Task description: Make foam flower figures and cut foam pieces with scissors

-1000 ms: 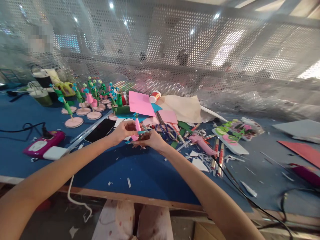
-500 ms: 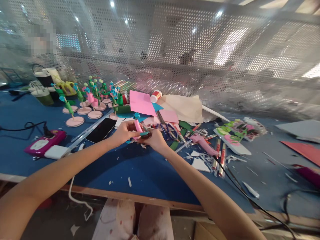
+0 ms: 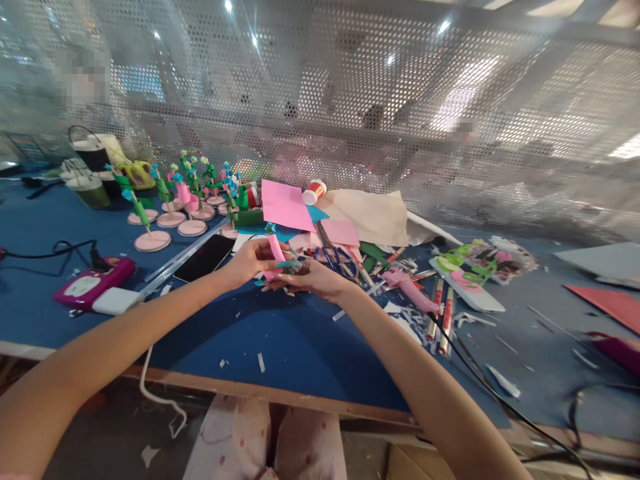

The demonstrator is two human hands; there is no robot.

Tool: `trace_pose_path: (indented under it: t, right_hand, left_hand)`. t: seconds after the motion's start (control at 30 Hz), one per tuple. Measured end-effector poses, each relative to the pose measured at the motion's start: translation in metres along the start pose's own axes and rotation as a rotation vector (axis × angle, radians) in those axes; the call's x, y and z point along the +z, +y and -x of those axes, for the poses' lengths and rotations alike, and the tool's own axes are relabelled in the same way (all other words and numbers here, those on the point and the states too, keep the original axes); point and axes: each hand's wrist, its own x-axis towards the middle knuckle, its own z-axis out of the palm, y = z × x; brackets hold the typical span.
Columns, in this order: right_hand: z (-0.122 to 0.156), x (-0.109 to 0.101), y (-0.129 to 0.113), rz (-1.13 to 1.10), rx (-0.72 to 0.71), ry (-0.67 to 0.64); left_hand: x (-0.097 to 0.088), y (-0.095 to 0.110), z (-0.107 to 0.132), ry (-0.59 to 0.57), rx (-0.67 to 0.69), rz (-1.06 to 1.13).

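My left hand (image 3: 250, 262) is closed on a curled pink paper piece (image 3: 277, 248) with a small blue bit (image 3: 270, 228) at its top. Facing it, my right hand (image 3: 320, 279) has its fingers bent under the lower end of the same piece, thumb on top. A teal bit shows between the two hands; its shape is too small to make out. Behind them are scissors (image 3: 336, 257) with dark blue handles, and to the right lies a pink glue gun (image 3: 411, 291). Left of my left hand rests a black phone (image 3: 204, 259).
Several paper flowers on round pink bases (image 3: 153, 241) stand at the back left. Pink paper (image 3: 286, 204), a red-and-white paper cup (image 3: 315, 192) and white scraps lie around. A magenta power strip (image 3: 95, 283) sits left. A black cord (image 3: 480, 373) crosses the right side.
My right hand has turned and straightened its fingers, reaching further under the pink paper piece. My left hand keeps its hold, nearly still. The view has shifted slightly.
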Motion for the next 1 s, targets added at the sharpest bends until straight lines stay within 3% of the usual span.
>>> trace_pose_path:
  t: [0.23, 0.57, 0.77, 0.87, 1.0]
  right_hand:
    - [0.000, 0.006, 0.003, -0.055, 0.077, 0.044]
    - [-0.005, 0.020, 0.006, 0.117, -0.092, 0.301]
    - [-0.005, 0.025, 0.004, 0.134, -0.106, 0.380]
    - [-0.003, 0.024, -0.001, 0.107, -0.097, 0.334]
    - [0.003, 0.011, -0.010, 0.034, -0.010, 0.172]
  left_hand:
    - [0.002, 0.002, 0.002, -0.112, -0.032, 0.023]
    - [0.004, 0.006, 0.002, -0.013, -0.031, -0.103]
    - [0.004, 0.004, 0.003, 0.039, 0.017, -0.106]
    - [0.002, 0.003, 0.000, 0.006, 0.013, -0.085]
    - [-0.003, 0.003, -0.002, -0.008, 0.006, -0.059]
